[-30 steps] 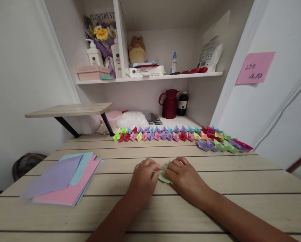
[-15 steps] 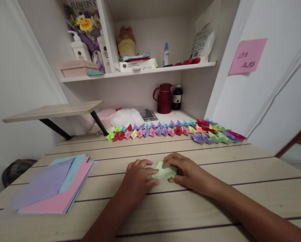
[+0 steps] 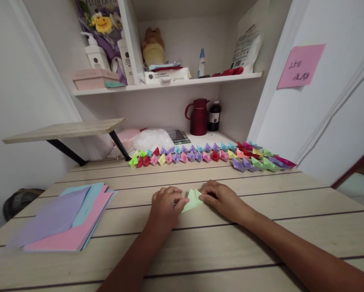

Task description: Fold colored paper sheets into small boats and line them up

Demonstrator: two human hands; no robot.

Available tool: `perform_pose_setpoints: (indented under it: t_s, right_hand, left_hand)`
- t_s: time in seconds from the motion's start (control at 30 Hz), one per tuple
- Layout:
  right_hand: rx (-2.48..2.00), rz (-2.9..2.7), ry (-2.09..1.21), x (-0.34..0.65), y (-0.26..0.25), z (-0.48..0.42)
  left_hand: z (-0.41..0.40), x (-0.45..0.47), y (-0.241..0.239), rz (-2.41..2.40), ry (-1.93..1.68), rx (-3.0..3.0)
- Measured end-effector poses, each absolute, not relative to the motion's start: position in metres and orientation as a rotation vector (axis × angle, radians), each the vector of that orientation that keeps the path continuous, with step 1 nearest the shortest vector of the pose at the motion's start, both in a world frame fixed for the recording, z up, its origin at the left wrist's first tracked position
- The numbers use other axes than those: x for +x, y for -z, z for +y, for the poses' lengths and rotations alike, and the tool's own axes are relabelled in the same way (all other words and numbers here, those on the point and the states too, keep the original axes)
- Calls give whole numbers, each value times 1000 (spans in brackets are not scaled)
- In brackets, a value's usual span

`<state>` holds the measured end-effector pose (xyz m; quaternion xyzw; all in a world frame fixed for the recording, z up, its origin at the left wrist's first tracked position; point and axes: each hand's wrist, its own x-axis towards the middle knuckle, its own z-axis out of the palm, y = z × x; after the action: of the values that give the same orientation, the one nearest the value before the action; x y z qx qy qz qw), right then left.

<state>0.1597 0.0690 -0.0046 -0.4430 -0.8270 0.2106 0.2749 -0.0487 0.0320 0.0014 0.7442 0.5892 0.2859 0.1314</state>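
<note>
A small light green folded paper is between my two hands, just over the wooden tabletop. Its top shows two points with a slit between them. My left hand pinches its left edge between thumb and fingers. On the other side, my right hand grips the right edge, thumb and index finger together. Beyond the hands stand rows of folded paper boats in purple, pink, red, blue, yellow and green.
To the left lies a stack of coloured paper sheets, with a purple sheet on top. A small raised shelf on black legs stands behind it. At the back are a red jug and a dark bottle.
The green paper has turned from lying flat and wide to showing two upright points. My right hand has shifted slightly left and away from me, now pinching its right edge.
</note>
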Motion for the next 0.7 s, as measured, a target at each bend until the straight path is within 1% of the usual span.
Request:
perform_pose_setpoints:
  t_s: [0.1,0.43,0.7]
  right_hand:
    - [-1272,-2237,-494,156,6,70]
    - [-1447,-2312,-240,145,0,65]
    - [-1480,-2314,-251,144,1,67]
  left_hand:
    - [32,-44,3,1744,-874,2177]
    - [31,-45,6,1725,-847,2247]
    - [28,-45,3,1808,-726,2318]
